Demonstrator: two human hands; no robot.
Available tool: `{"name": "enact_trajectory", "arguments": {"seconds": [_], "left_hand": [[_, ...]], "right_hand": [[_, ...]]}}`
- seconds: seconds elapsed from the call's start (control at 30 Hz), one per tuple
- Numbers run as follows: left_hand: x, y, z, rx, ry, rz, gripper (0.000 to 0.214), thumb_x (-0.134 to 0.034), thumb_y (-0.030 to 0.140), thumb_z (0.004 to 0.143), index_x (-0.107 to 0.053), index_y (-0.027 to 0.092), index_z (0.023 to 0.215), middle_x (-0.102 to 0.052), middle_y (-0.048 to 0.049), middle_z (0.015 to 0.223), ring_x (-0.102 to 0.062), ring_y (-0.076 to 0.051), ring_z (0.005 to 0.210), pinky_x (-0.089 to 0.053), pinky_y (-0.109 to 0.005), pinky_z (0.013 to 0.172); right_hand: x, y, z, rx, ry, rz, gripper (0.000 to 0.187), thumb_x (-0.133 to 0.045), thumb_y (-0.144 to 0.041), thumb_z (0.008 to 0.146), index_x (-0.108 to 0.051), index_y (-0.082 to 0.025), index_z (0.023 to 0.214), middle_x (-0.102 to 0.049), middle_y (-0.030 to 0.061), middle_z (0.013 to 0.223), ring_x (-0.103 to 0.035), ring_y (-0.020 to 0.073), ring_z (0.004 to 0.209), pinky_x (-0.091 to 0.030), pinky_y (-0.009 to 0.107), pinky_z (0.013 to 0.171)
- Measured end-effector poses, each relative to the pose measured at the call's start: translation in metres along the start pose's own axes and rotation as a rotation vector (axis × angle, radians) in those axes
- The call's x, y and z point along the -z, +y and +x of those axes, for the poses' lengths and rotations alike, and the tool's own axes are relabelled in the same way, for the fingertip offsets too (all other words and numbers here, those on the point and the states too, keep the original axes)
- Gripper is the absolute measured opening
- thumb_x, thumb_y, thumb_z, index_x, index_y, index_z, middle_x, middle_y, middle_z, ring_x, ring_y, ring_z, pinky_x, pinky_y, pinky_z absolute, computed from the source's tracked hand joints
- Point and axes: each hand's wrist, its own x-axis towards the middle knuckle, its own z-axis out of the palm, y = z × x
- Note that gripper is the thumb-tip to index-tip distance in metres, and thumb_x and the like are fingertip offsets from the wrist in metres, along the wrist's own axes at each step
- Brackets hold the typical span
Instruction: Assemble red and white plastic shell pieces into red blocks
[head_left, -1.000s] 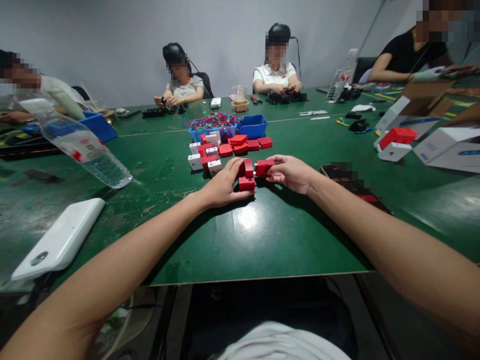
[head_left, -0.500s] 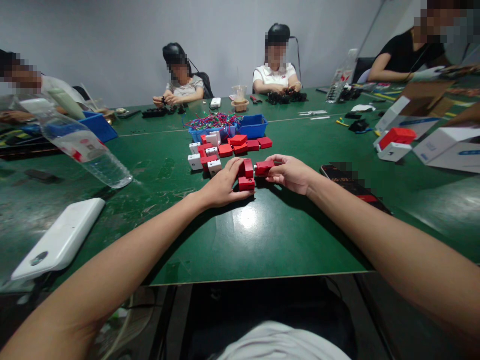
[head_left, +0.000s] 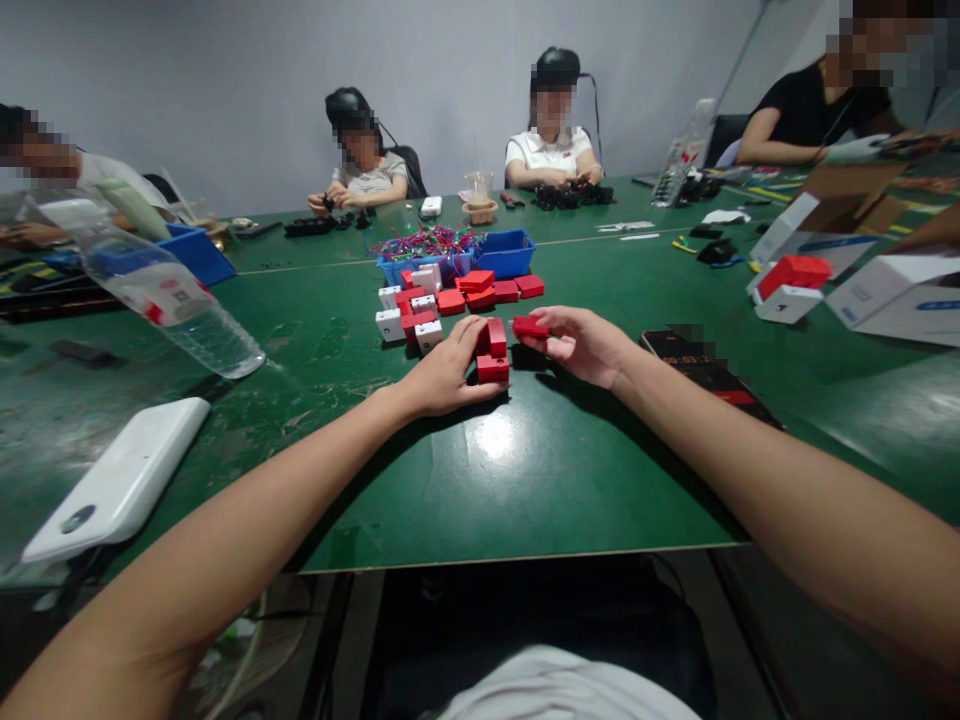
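Observation:
My left hand (head_left: 448,372) rests on the table, fingers wrapped round small red box-shaped pieces (head_left: 493,368), one standing on or behind another. Just to the right, my right hand (head_left: 583,345) pinches a single red box-shaped piece (head_left: 529,328) by its right end, raised a little over the table with its shadow below. A narrow gap separates it from the pieces in my left hand. Behind my left hand, white and red pieces (head_left: 390,325) stand clustered together. More red pieces (head_left: 452,302) lie beside them. Their exact kind is too small to tell.
Blue bins (head_left: 507,252), one piled with coloured wires (head_left: 427,243), stand beyond the pieces. A phone (head_left: 705,370) lies right; a white power bank (head_left: 120,480) and a water bottle (head_left: 169,290) are left. White boxes (head_left: 904,300) stand far right. Several people sit around the green table (head_left: 420,500).
My right hand has lifted and turned its red piece slightly, so it now sits a bit higher and tilted. My left hand stays put on its red pieces.

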Motion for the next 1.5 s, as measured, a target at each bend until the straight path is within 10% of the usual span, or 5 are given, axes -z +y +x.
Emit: {"name": "enact_trajectory", "arguments": {"seconds": [0.6,1.07,1.5], "left_hand": [[-0.0011,-0.0025,-0.0003,-0.017,0.005,0.026,0.086,-0.069,0.053,0.079,-0.031,0.015,0.145,-0.039,-0.0228,0.147,-0.041,-0.038,0.140,-0.033,-0.056,0.119],[-0.0006,-0.0021,-0.0002,-0.019,0.002,0.025,0.085,-0.069,0.053,0.079,-0.030,0.015,0.145,-0.039,-0.0229,0.147,-0.041,-0.037,0.139,-0.034,-0.056,0.118],[-0.0002,-0.0022,-0.0004,-0.019,-0.013,0.049,0.086,-0.067,0.054,0.080,-0.028,0.015,0.145,-0.038,-0.0229,0.147,-0.040,-0.037,0.140,-0.033,-0.056,0.119]], "right_hand": [[-0.0009,0.0024,0.0018,-0.015,0.044,-0.053,0.040,-0.058,0.013,0.071,-0.058,-0.015,0.099,-0.069,0.0043,0.077,-0.066,0.0108,0.063,-0.058,0.019,0.061],[-0.0010,0.0014,0.0044,-0.036,0.105,-0.159,0.023,-0.051,0.000,0.086,-0.062,-0.018,0.094,-0.065,0.0009,0.068,-0.058,0.0109,0.052,-0.048,0.021,0.045],[0.0043,0.0083,0.0064,-0.023,-0.017,-0.108,0.024,-0.071,0.007,0.075,-0.065,-0.012,0.089,-0.074,0.0045,0.071,-0.069,0.0122,0.063,-0.059,0.022,0.066]]}}
